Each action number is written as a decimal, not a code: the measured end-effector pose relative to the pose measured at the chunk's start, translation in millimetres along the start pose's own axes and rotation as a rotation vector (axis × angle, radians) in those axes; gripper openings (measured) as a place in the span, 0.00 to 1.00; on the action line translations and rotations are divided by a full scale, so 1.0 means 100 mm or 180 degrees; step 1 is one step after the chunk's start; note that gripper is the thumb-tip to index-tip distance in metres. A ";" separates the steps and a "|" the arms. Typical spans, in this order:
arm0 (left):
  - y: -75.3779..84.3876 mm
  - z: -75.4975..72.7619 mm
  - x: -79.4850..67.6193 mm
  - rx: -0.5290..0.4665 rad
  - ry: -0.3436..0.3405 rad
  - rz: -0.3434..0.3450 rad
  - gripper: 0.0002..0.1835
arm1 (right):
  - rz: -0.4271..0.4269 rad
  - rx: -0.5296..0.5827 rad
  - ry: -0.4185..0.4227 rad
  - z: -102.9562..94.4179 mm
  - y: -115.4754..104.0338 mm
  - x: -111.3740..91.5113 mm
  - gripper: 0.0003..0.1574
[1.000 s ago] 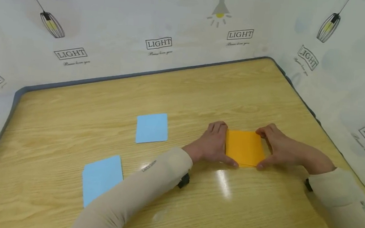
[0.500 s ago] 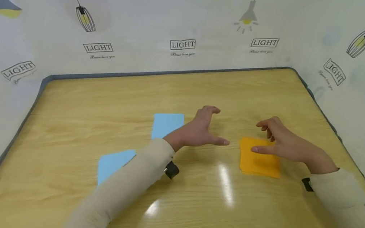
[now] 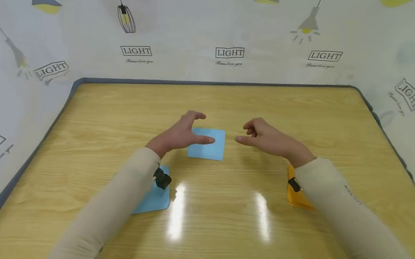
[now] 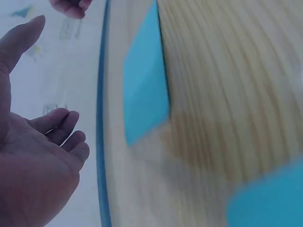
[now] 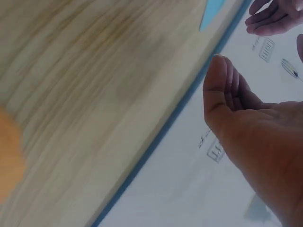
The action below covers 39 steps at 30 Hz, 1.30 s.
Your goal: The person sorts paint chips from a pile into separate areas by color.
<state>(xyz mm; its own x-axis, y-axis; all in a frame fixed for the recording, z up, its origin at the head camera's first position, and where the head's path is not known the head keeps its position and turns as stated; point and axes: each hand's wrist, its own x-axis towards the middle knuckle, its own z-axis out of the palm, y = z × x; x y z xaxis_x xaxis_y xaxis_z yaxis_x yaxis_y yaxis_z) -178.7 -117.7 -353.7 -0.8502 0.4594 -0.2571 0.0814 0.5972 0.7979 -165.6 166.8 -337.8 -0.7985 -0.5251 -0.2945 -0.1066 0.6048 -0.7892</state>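
Note:
A square blue sheet of paper lies on the wooden table between both hands. My left hand hovers at its left, thumb overlapping the sheet in the head view, fingers loosely bent with nothing in them. To the right of the sheet, my right hand is held above the table with thumb and fingers apart, also holding nothing. A stack of orange square sheets lies below the right wrist, partly hidden by the sleeve. Under the left forearm sits a pile of blue squares, also partly covered.
A grey-blue edging runs round the wooden table. Behind it and at both sides stand white walls printed with lamps and "LIGHT" lettering. Each wrist carries a small black camera.
Both hands let go of the orange stack and moved left, to either side of the single blue sheet. The orange stack stays on the table. The head view has swung left.

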 end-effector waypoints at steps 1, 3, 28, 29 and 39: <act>-0.06 -0.03 -0.01 0.0030 0.0000 -0.0067 0.48 | 0.0050 -0.0011 -0.0049 0.03 -0.01 0.07 0.47; -0.17 -0.08 -0.04 0.0081 -0.0015 -0.0181 0.48 | 0.0169 -0.0012 -0.0133 0.08 -0.03 0.20 0.47; -0.48 -0.10 -0.07 0.1100 -0.0213 0.0170 0.56 | 0.0145 -0.1069 -0.0311 0.40 -0.09 0.59 0.64; -0.48 -0.10 -0.07 0.1122 -0.0209 0.0161 0.56 | 0.0121 -0.1153 -0.0289 0.41 -0.09 0.59 0.63; -0.47 -0.09 -0.07 0.1178 -0.0221 0.0120 0.54 | -0.0008 -0.1445 -0.0203 0.49 -0.11 0.61 0.63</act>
<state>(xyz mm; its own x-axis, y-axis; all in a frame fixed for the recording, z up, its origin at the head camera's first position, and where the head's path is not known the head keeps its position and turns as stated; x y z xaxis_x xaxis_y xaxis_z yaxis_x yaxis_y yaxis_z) -181.5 -155.2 -384.2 -0.8068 0.5215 -0.2779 0.3051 0.7704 0.5598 -184.2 99.4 -373.5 -0.7613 -0.5542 -0.3367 -0.3689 0.7971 -0.4781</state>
